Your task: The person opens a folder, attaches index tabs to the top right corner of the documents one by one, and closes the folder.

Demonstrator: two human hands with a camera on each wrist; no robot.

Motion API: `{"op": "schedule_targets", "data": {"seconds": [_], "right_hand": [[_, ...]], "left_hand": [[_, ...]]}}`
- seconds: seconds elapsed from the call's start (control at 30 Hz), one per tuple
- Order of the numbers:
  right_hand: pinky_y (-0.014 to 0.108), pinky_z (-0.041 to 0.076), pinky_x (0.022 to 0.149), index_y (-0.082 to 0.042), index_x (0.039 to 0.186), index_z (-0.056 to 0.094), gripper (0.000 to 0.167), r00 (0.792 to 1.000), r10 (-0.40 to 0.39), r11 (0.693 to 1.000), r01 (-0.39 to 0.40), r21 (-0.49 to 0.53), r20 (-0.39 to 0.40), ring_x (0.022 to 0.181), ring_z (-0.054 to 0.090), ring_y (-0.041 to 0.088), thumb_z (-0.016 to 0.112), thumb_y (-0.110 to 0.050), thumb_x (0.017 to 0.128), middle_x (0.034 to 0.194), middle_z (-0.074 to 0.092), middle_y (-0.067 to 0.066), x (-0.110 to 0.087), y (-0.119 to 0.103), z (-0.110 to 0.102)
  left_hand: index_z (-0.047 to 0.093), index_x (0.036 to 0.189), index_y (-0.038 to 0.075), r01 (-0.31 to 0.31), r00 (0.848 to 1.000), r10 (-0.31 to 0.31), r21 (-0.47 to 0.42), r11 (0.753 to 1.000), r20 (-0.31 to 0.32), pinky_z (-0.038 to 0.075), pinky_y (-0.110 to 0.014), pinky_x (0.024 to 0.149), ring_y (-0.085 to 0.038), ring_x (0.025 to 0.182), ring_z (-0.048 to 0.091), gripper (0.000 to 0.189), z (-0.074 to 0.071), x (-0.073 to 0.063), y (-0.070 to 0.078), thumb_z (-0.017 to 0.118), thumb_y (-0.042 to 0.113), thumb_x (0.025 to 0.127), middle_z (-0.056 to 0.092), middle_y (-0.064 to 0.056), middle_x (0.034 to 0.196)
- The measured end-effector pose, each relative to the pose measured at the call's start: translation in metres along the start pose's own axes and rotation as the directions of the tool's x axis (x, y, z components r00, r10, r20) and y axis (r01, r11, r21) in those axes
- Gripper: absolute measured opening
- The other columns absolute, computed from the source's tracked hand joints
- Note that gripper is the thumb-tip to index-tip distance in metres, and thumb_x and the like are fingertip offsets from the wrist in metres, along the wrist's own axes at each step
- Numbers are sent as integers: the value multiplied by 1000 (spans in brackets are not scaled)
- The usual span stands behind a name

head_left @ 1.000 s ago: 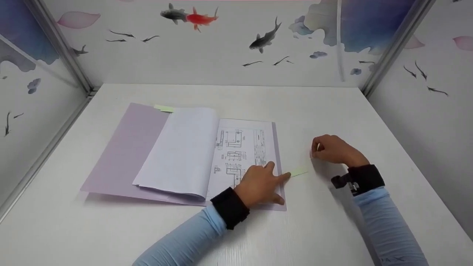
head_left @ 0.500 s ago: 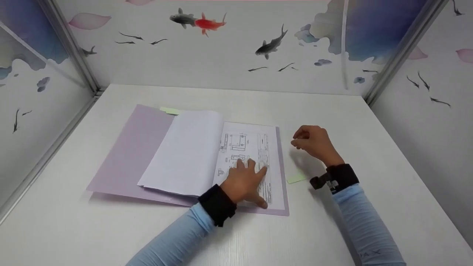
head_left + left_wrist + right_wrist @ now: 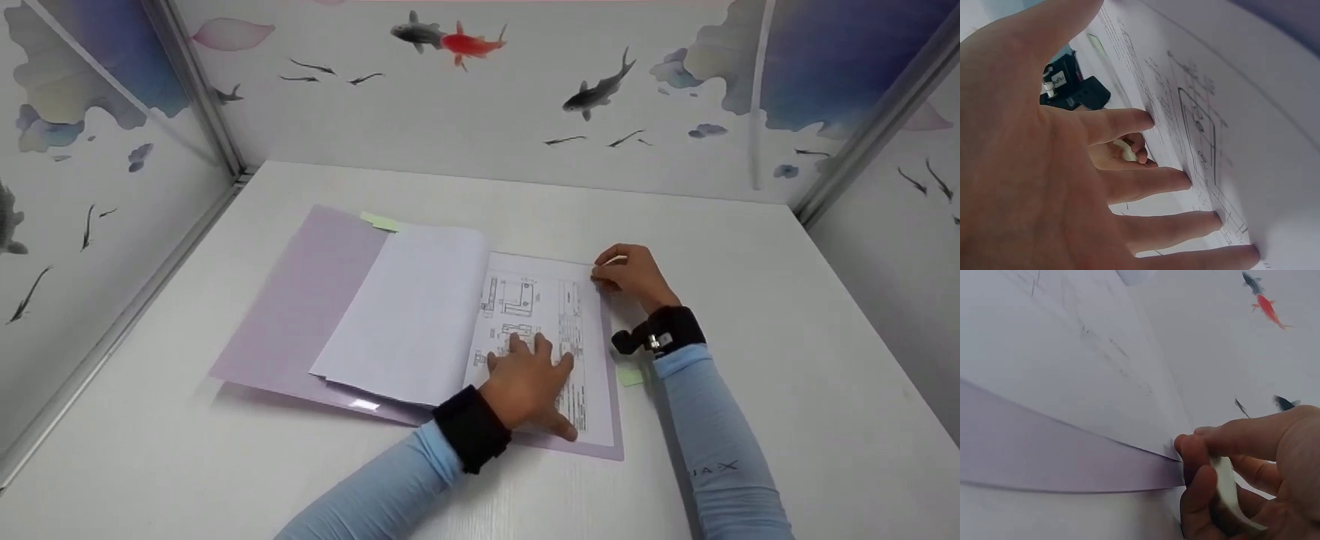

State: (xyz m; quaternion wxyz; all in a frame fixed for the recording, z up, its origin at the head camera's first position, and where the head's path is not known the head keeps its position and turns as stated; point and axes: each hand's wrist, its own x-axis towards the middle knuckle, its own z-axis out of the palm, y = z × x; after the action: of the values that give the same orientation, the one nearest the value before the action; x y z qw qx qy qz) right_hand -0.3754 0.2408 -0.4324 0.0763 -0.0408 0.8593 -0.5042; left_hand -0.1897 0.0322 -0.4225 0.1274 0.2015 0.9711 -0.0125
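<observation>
A lilac folder (image 3: 277, 307) lies open, with turned-over white sheets (image 3: 412, 315) on its left and a page of technical drawings (image 3: 540, 264) on its right. The left hand (image 3: 525, 382) rests on that page with fingers spread; its fingertips touch the paper in the left wrist view. At the page's top right corner is the right hand (image 3: 630, 276), thumb and fingers bent together right at the edge. A curved pale green sticky note (image 3: 1226, 492) is held within its curled fingers.
Another pale green sticky note (image 3: 630, 376) lies on the white table (image 3: 787, 360) by the folder's right edge, partly beside the right forearm. A green tab (image 3: 380, 222) sticks out at the folder's top. Printed panels (image 3: 510, 112) enclose the table at the back and sides.
The left hand has drawn back from the green note on the table and spread over the page. The right hand has moved left to the page's top right corner. The head view has shifted.
</observation>
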Motion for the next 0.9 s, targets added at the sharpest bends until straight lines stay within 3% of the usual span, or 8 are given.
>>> {"op": "schedule_targets", "data": {"seconds": [0.3,0.5,0.9], "right_hand": [[22,57,70,8,122,62,30,1000,-24,999,24,36,5,73,71,8,67,-12,100,90,76,4,17,14,-1],[22,54,70,7,120,63,28,999,-45,999,45,11,16,76,66,9,64,-14,102,96,69,5,21,11,2],[20,54,66,4,115,73,25,992,-52,997,46,-63,-112,71,64,8,69,-14,98,102,73,11,21,20,12]], "left_hand": [[41,158,30,-17,1000,17,-8,1000,-12,50,-67,98,-48,143,43,103,0,-1,1,79,74,72,39,-16,162],[39,159,30,-9,1000,10,-15,1000,3,49,-68,100,-49,146,40,104,-1,0,-1,79,74,73,37,-17,164],[38,160,31,-7,1000,7,7,1000,0,50,-68,99,-48,146,41,105,-1,-1,1,78,76,73,38,-15,164]]}}
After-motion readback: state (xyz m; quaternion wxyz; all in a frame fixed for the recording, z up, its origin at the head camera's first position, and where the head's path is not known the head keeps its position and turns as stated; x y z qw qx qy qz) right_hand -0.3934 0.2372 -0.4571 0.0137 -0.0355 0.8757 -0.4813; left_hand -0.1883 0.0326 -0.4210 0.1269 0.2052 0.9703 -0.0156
